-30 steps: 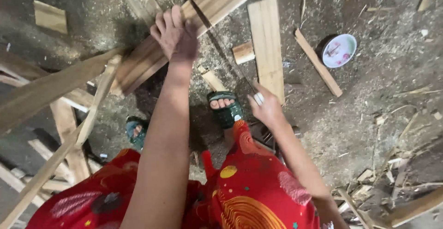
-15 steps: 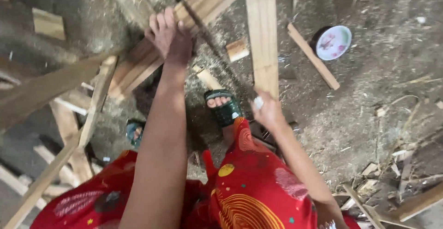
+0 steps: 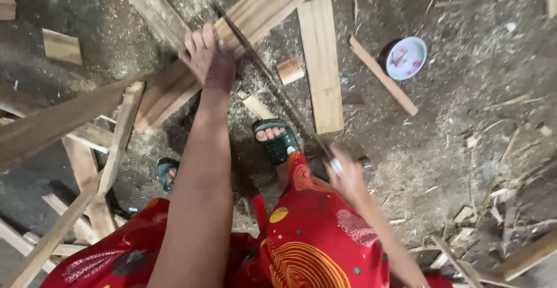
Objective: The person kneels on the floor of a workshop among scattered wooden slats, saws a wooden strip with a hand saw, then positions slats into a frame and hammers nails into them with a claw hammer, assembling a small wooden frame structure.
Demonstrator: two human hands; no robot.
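Two hands at work, seen from the head camera: the left hand (image 3: 210, 62) pins a plank (image 3: 243, 38) over the sawdust floor (image 3: 464, 102) while the right hand (image 3: 346, 179) grips a handsaw (image 3: 272, 85) mid-cut; finishing seems to need steady strokes.

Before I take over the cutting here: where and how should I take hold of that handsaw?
Probably by the handle end of the handsaw, the low end where the right hand grips it now, coming from the near side by the green sandal. The thin blade slants up and away into the planks that the left hand presses down.
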